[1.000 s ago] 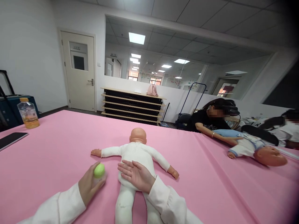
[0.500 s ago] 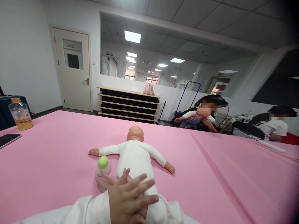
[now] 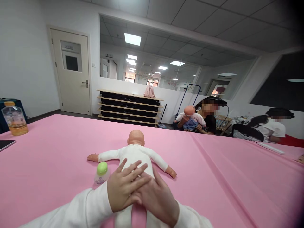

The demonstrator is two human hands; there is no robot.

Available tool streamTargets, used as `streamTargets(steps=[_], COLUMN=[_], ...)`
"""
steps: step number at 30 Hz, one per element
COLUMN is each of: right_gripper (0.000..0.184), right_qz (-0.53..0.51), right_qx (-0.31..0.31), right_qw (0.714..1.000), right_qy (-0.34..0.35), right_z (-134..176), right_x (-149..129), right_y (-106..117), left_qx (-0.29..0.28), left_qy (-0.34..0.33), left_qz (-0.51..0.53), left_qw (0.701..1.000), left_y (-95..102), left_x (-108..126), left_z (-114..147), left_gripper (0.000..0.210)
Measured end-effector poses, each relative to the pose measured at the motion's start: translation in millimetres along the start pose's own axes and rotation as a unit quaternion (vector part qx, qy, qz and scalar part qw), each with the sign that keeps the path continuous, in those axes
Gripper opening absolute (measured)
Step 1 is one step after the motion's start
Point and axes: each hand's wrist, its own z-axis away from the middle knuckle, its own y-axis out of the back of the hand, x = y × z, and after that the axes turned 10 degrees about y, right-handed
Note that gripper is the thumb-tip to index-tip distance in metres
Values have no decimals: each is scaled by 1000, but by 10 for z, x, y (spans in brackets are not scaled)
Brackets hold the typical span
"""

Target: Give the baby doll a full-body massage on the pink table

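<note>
A baby doll (image 3: pixel 123 154) with a white cloth body lies on the pink-covered table, its arms spread and the back of its bald head toward the far side. Over its lower body my left hand (image 3: pixel 127 185) is flat with fingers spread, lapping across the fingers of my right hand (image 3: pixel 156 196). My right hand reaches in from the right, thumb apart, its fingers partly hidden beneath the left. Whether either palm presses on the doll is hidden. Left of the doll stands a small clear bottle with a green cap (image 3: pixel 102 169), close to my left wrist.
On the left of the pink table cover (image 3: pixel 54 152) stand a drink bottle (image 3: pixel 14 118) and a dark flat device (image 3: pixel 7 144). Beyond the table, a person (image 3: pixel 207 115) holds another doll (image 3: pixel 190 118). Another person (image 3: pixel 273 128) sits farther right. Stacked boards (image 3: pixel 129 107) line the wall.
Both hands have moved forward up the doll, and my right hand has come out from under the left. The person opposite has turned their doll upright. My view has shifted slightly.
</note>
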Motion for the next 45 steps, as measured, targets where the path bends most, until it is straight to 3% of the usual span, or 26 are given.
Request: streamTargets(steps=[1,3,5,7,11,16,18,23,27,32,35,37,40,45], right_gripper=[65,49,35,32,28,24,24,27,30,26,20,16,16,19], right_qz=[9,121,300,403,497,533,526,560,563,486,436,426,443,459], right_qx=[-31,-65,-69,-89,-113,-311,-348,-282,-196,-54,-5,-1,-27,-165], right_qw=[999,989,943,896,830,740,723,720,748,820,855,863,855,832], right_qy=[8,60,127,163,228,267,282,296,291,296,280,273,268,265], right_z=[16,-40,-233,-539,-1203,-1593,-1621,-1606,-1580,-1414,-1239,-1119,-976,-965], right_x=[-58,-109,-80,9,259,551,655,778,791,897,943,928,832,634], right_y=[127,353,540,686,808,742,735,800,898,1084,1167,1178,1112,879], left_qx=[-7,-31,-53,-64,-60,-112,-134,-182,-192,-81,-19,5,28,24], left_qy=[9,8,-24,-54,-77,-132,-118,-53,17,173,238,220,122,-78], left_qz=[7,45,102,142,128,186,234,309,302,242,179,143,128,168], left_qw=[1000,998,993,986,987,967,956,932,933,951,955,965,984,982], left_y=[-8,-69,-181,-333,-686,-987,-1034,-1051,-1055,-1073,-1062,-1040,-1000,-954], left_x=[-59,-158,-244,-318,-370,-283,-263,-262,-280,-346,-376,-382,-371,-297], left_z=[47,109,76,-53,-341,-364,-321,-270,-233,-129,-69,-39,-17,-39], left_gripper=[47,38,31,25,27,27,23,27,29,25,26,27,28,29])
